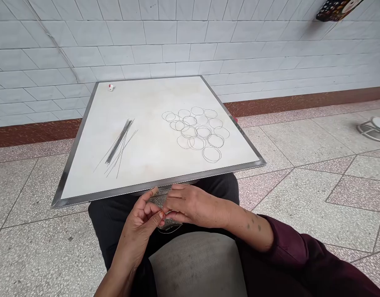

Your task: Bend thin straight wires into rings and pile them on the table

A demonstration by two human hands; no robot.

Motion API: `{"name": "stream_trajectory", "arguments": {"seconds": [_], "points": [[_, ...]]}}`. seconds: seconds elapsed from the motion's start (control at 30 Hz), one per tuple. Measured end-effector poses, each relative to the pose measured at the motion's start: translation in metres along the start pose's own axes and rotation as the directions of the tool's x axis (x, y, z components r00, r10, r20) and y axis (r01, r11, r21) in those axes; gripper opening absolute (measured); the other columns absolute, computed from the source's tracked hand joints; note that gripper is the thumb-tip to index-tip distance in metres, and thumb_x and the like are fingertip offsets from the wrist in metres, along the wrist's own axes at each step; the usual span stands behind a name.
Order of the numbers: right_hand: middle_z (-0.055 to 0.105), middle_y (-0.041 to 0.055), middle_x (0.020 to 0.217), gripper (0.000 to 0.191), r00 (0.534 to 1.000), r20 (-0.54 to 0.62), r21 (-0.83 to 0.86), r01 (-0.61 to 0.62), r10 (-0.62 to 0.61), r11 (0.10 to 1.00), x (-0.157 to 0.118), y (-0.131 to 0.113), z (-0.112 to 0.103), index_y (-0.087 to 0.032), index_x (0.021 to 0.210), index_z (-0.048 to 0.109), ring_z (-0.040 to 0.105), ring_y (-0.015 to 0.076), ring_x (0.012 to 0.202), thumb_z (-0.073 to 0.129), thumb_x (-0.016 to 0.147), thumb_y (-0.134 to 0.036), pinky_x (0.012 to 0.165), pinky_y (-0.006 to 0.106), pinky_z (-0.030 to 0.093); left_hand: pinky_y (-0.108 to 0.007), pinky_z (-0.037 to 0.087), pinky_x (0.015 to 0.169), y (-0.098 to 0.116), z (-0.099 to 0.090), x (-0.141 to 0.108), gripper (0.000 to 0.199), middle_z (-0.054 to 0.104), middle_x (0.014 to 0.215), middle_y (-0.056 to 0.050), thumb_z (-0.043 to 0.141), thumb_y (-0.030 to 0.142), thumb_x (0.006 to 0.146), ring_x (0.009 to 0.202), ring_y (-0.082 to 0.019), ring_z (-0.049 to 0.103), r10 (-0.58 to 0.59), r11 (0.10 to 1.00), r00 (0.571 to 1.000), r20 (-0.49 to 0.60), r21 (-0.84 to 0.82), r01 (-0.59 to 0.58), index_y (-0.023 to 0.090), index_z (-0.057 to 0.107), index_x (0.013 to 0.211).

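Over my lap, just off the table's near edge, my left hand (142,216) and my right hand (190,205) meet fingertip to fingertip. Both pinch a thin wire ring (169,232), whose lower curve shows beneath the fingers. The spot where the fingers grip the wire is mostly hidden. On the table (153,156), several wire rings (197,143) lie spread and overlapping at the right. A bundle of straight thin wires (119,142) lies to the left, a few of them fanned out loose.
A small white and red object (111,87) sits at the table's far left corner. The table has a grey metal edge (165,180) and stands by a tiled wall (162,31). At the far right is a stool (374,128) on the speckled floor.
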State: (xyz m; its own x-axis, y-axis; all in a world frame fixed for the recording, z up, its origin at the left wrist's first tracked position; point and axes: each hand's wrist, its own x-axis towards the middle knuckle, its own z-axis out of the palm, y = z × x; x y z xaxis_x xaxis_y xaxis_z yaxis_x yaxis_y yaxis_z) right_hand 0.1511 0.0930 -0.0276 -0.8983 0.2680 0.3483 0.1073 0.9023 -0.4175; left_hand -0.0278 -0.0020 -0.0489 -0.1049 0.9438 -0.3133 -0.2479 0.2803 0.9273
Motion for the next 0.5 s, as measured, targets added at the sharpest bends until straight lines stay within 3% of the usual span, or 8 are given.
{"name": "stream_trajectory", "arguments": {"seconds": [0.3, 0.5], "points": [[0.064, 0.0042, 0.082, 0.013, 0.987, -0.125, 0.119, -0.089, 0.104, 0.989, -0.004, 0.005, 0.009, -0.015, 0.093, 0.061, 0.056, 0.0158, 0.076, 0.051, 0.100, -0.019, 0.076, 0.030, 0.049, -0.028, 0.048, 0.063, 0.007, 0.002, 0.000, 0.058, 0.066, 0.078, 0.001, 0.070, 0.038, 0.086, 0.063, -0.013, 0.055, -0.097, 0.993, 0.995, 0.006, -0.073, 0.097, 0.020, 0.052, 0.137], [0.065, 0.0042, 0.081, 0.010, 0.982, -0.170, 0.133, -0.058, 0.081, 0.989, -0.007, 0.009, 0.014, -0.015, 0.094, 0.062, 0.055, 0.0158, 0.075, 0.054, 0.099, -0.018, 0.076, 0.030, 0.049, -0.024, 0.043, 0.053, 0.007, 0.003, -0.001, 0.058, 0.064, 0.076, 0.001, 0.072, 0.033, 0.084, 0.058, -0.011, 0.050, -0.135, 0.985, 0.991, 0.025, -0.101, 0.136, 0.019, 0.052, 0.137]]}}
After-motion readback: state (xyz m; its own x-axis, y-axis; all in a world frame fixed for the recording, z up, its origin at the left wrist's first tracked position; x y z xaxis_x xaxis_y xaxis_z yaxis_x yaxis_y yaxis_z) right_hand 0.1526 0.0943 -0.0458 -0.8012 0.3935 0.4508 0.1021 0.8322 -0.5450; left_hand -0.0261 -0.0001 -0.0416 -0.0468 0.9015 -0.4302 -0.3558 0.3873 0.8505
